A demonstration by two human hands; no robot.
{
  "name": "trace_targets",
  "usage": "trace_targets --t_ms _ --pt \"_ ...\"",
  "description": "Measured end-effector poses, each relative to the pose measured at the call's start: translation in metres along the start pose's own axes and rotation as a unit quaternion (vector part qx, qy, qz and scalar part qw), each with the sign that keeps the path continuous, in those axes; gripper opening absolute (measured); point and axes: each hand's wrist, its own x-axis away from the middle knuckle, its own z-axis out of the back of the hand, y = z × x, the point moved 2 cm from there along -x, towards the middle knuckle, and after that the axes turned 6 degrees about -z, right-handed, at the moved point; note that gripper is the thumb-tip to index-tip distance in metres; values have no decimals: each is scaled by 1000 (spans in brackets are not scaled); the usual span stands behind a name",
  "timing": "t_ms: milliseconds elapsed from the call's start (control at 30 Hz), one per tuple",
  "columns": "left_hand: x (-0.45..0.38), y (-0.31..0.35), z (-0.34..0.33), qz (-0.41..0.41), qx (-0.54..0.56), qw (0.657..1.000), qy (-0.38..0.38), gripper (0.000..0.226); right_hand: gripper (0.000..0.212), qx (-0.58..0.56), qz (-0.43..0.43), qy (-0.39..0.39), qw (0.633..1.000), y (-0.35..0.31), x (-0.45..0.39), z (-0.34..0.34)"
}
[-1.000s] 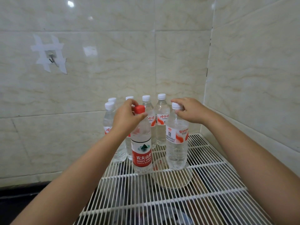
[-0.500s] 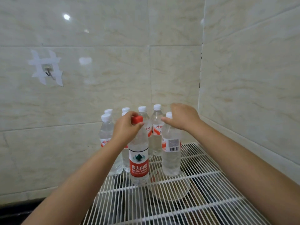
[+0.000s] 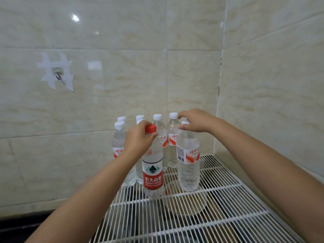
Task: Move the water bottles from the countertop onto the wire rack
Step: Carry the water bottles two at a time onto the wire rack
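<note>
**Two bottles seated on rack; right hand coming off its cap**

The taped wall hook (image 3: 59, 77) is sitting at ten o'clock, clear of the work. At centre, six white-capped bottles (image 3: 119, 148) are standing clustered at the back of the wire rack (image 3: 228, 204).

The left hand (image 3: 140, 139) is curling round the neck of the red-capped bottle (image 3: 152, 174), just under the cap. This bottle is resting upright on the rack wires, at seven o'clock from its neighbour.

The right hand (image 3: 196, 122) is now hovering over the front white-capped bottle (image 3: 188, 160), fingers relaxed and lifted. Half a second earlier it was gripping the cap; the cap is now showing free beneath the fingers. That bottle is standing unaided.

Judgement: both bottles are placed. The left hand is yet to let go.
</note>
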Motion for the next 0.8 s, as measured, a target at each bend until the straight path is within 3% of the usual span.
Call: trace_targets --t_ms 133,233,433,800 --pt "0 1 0 8 12 1000 11 37 36 19 -3 6 1000 -1 2 -5" --pt "-1 6 -1 14 36 999 25 37 39 -31 -8 -20 999 4 6 -4" --pt "-18 21 -8 8 80 995 51 38 39 -73 -53 44 995 12 1 -8" --pt "-48 10 -44 40 57 998 5 37 40 -93 -57 63 992 -2 -33 -16"
